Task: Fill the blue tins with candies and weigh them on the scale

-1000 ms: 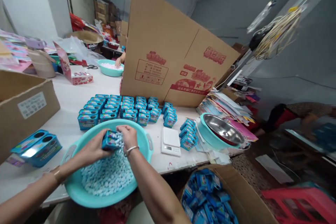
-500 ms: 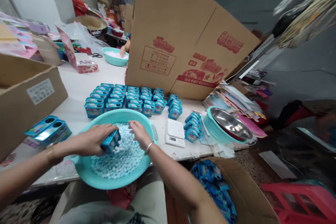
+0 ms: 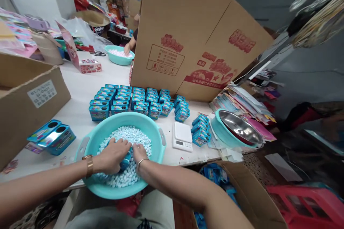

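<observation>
The left hand [image 3: 114, 155] gripped a blue tin [image 3: 125, 161] buried among pale candies [image 3: 129, 137] in the teal basin [image 3: 150, 125]; at its three o'clock, the right hand [image 3: 139, 150] lay spread on them.

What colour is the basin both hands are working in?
Turquoise basin, full of pale blue-white tablets; the head view shows it best.

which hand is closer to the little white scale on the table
Right. The right hand lies in the teal basin of candies, on the side toward the white scale. The left hand grips a blue tin farther from it.
</observation>
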`<state>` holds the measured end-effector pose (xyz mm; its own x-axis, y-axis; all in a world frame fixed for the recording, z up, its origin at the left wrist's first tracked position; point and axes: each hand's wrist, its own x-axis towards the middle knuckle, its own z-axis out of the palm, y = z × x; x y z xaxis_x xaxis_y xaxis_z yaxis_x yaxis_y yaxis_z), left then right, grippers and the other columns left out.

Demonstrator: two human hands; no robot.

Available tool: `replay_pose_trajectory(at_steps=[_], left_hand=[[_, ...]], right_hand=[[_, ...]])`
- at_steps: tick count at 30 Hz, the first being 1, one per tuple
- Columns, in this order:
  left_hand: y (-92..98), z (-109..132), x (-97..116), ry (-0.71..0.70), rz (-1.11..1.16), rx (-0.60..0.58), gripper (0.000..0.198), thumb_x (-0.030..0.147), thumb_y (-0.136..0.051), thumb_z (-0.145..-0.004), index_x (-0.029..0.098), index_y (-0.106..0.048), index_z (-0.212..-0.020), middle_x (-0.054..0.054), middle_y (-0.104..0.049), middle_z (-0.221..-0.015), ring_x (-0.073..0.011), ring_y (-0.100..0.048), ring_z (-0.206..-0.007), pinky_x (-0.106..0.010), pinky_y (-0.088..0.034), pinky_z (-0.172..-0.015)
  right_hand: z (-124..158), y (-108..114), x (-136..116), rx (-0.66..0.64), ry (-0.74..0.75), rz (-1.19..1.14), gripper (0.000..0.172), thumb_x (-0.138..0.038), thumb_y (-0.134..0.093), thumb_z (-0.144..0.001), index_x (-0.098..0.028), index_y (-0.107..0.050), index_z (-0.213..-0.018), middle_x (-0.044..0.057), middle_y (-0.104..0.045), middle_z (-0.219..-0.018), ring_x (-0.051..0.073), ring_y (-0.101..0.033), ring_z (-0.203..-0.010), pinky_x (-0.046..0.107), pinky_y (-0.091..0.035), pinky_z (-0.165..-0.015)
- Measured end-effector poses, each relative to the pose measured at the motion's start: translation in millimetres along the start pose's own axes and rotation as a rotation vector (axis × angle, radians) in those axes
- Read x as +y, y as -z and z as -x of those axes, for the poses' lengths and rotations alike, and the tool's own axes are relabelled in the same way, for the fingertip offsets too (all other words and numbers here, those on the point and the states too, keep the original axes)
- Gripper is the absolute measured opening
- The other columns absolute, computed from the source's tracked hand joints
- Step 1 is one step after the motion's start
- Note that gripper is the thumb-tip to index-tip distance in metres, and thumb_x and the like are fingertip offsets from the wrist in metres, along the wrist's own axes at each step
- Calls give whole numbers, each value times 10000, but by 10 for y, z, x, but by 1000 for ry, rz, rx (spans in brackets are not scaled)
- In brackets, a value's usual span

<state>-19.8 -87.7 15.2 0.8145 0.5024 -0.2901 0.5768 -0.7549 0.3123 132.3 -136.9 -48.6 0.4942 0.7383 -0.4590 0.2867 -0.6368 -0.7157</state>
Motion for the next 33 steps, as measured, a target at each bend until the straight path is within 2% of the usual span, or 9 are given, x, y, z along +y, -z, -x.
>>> replay_pose_trajectory(at_steps=[3, 5, 8, 11, 15, 19, 26, 33], left_hand=[[-106, 58, -77, 89, 53, 97, 797, 92, -657, -730, 141, -583, -1522, -282, -645, -1592, -502, -603, -1495, -703, -482, -1177], [-184, 54, -141, 138, 178, 267, 795, 213, -679, -769, 173, -529, -1550, -269, -612, -1641, -503, -573, -1538, -673, -496, -1182], [-201, -23, -205, 171, 420, 572, 761, 361, -724, -741, 224, -535, -1465, -219, -701, -1508, -502, -653, -1436, -629, -529, -1149], [-64, -147, -224, 172, 563, 701, 750, 405, -753, -692, 234, -550, -1393, -195, -730, -1420, -507, -684, -1374, -624, -536, -1142], [101, -274, -229, 182, 647, 727, 752, 450, -758, -683, 217, -547, -1365, -194, -741, -1372, -495, -725, -1304, -615, -571, -1103], [77, -347, -253, 170, 681, 747, 778, 444, -776, -660, 232, -547, -1373, -175, -749, -1376, -480, -730, -1309, -599, -586, -1102], [130, -429, -332, 158, 645, 710, 706, 415, -758, -631, 228, -593, -1292, -151, -768, -1281, -473, -750, -1224, -598, -603, -1051], [115, -385, -359, 150, 563, 711, 758, 400, -728, -671, 200, -560, -1382, -254, -703, -1456, -529, -660, -1414, -665, -530, -1166]], right_hand=[[45, -21, -136, 95, 59, -300, 246, -456, -600, -959, -273, -605, -795, 22, -714, -747, 263, -747, -859, 357, -610, -800], [34, 26, -331, 119, 137, -482, 231, -472, -685, -884, -261, -652, -798, 6, -723, -744, 233, -718, -805, 335, -597, -778], [-43, 143, -691, 109, 228, -674, 211, -429, -796, -736, -231, -739, -780, 2, -754, -745, 212, -691, -768, 324, -578, -776], [-144, 261, -978, 89, 265, -775, 197, -372, -857, -634, -215, -774, -720, -15, -734, -667, 196, -659, -709, 312, -550, -726], [-208, 366, -1117, 74, 272, -826, 148, -316, -862, -618, -211, -768, -663, -16, -716, -612, 187, -642, -665, 299, -524, -670], [-216, 377, -1095, 56, 275, -822, 113, -285, -843, -635, -201, -767, -637, -29, -684, -568, 168, -592, -615, 287, -481, -628], [-297, 317, -1110, 1, 257, -773, 51, -251, -785, -630, -207, -800, -648, -18, -718, -585, 177, -615, -622, 279, -487, -626], [-304, 272, -1105, 42, 286, -789, 75, -291, -823, -645, -222, -796, -652, -6, -742, -628, 206, -674, -697, 302, -545, -684]])
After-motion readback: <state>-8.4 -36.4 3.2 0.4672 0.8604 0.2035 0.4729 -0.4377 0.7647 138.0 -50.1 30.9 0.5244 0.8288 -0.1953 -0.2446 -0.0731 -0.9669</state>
